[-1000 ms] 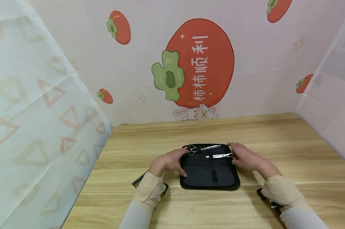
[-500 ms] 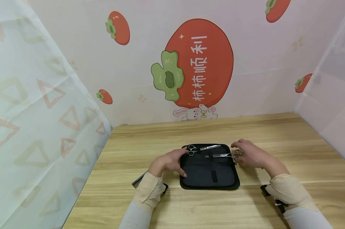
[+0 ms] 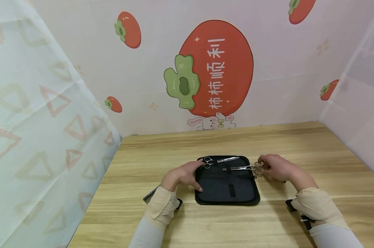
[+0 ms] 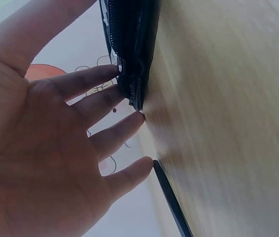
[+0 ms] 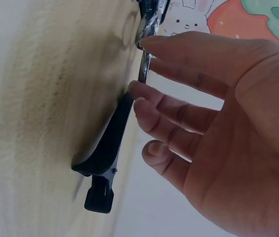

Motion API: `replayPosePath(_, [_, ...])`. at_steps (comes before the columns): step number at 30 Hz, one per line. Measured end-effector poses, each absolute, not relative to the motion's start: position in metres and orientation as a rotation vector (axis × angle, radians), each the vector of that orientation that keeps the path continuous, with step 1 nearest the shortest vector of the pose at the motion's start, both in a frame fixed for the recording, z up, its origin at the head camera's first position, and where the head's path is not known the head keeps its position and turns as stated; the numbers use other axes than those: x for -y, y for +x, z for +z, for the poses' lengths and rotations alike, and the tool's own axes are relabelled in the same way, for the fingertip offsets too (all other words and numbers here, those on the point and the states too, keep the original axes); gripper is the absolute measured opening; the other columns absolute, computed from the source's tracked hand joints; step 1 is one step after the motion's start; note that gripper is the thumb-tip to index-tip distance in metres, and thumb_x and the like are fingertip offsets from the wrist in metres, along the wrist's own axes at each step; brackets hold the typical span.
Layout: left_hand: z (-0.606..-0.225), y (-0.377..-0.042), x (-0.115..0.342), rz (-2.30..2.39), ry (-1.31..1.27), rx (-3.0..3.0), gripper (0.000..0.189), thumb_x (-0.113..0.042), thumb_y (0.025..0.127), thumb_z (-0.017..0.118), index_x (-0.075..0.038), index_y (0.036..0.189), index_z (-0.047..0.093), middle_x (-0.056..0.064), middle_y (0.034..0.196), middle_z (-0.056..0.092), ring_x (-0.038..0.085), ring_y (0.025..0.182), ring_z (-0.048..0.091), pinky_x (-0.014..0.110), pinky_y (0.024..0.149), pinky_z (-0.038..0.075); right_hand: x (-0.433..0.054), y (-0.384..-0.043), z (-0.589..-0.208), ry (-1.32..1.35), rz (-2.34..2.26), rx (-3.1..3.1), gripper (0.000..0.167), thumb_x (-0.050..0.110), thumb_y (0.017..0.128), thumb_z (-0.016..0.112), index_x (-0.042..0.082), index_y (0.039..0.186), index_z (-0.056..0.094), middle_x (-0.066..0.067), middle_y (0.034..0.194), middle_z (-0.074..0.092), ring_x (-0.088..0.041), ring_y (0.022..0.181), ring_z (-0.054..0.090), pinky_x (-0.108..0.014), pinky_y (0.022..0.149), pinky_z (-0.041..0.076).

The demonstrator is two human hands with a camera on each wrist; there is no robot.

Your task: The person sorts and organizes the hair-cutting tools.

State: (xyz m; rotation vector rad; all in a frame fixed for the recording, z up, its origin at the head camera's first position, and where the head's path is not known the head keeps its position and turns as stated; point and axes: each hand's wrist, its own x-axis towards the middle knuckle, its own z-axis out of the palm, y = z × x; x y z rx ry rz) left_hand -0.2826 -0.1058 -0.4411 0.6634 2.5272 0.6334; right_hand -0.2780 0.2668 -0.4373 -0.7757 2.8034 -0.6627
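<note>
A black zip case [image 3: 218, 193] lies unfolded on the table, with hairdressing scissors tucked in its straps. My left hand [image 3: 185, 175] rests at its left edge, thumb on the case. In the left wrist view the fingers of the left hand [image 4: 55, 133] are spread and straight, some touching the zipped edge [image 4: 129, 59]. The lower silver scissors [image 3: 239, 168] point left, their finger rings over the right edge. My right hand [image 3: 278, 167] pinches these rings between thumb and curled forefinger. Another pair of scissors [image 3: 227, 159] lies above, rings near my left fingers.
Beneath my right hand a black hair clip [image 5: 105, 148] lies on the wooden table [image 3: 224, 227]. A thin dark bar [image 3: 150, 194] lies left of the case, partly hidden by my left wrist. Printed cloth walls [image 3: 143, 75] stand behind and at the sides.
My right hand has moved from the case's right edge outward to the right, uncovering the lower scissors' rings. My left hand and the case have stayed in place.
</note>
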Motion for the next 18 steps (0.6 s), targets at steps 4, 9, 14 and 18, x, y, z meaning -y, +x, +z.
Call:
replayPosePath(4, [-0.4425,-0.2834,0.1060,0.641,0.672,-2.526,0.104,-0.022,0.073,0.095,-0.007,0.158,0.037,0.008,0.169,0.022,0.029,0.152,0.028,0.044,0.121,0.029,-0.2668,-0.2773,-0.4391,-0.756,-0.692,-2.790,0.027,-0.001,0.086,0.071,-0.002,0.112,0.064,0.001,0.079,0.055,-0.016,0.072,0.048,-0.036,0.068,0.042])
replayPosePath(9, [-0.4426,-0.2836,0.1055,0.634,0.667,-2.528,0.105,-0.022,0.073,0.095,-0.008,0.158,0.036,0.007,0.169,0.023,0.028,0.152,0.028,0.044,0.121,0.030,-0.2643,-0.2785,-0.4401,-0.757,-0.711,-2.780,0.018,-0.003,0.087,0.064,-0.001,0.105,0.069,0.003,0.076,0.058,-0.013,0.068,0.048,-0.032,0.065,0.042])
replayPosePath(14, [-0.4420,-0.2829,0.1052,0.639,0.653,-2.527,0.106,-0.022,0.073,0.095,-0.009,0.159,0.035,0.008,0.169,0.023,0.028,0.152,0.029,0.044,0.121,0.030,-0.2623,-0.2809,-0.4416,-0.743,-0.712,-2.760,0.015,0.000,0.091,0.064,-0.002,0.103,0.072,0.003,0.079,0.063,-0.012,0.068,0.051,-0.032,0.065,0.044])
replayPosePath(18, [-0.4421,-0.2832,0.1052,0.647,0.648,-2.525,0.106,-0.022,0.072,0.095,-0.009,0.159,0.035,0.009,0.168,0.025,0.029,0.152,0.029,0.044,0.121,0.030,-0.2611,-0.2807,-0.4424,-0.740,-0.708,-2.755,0.010,0.002,0.091,0.068,0.000,0.100,0.073,0.004,0.073,0.060,-0.012,0.065,0.050,-0.032,0.064,0.043])
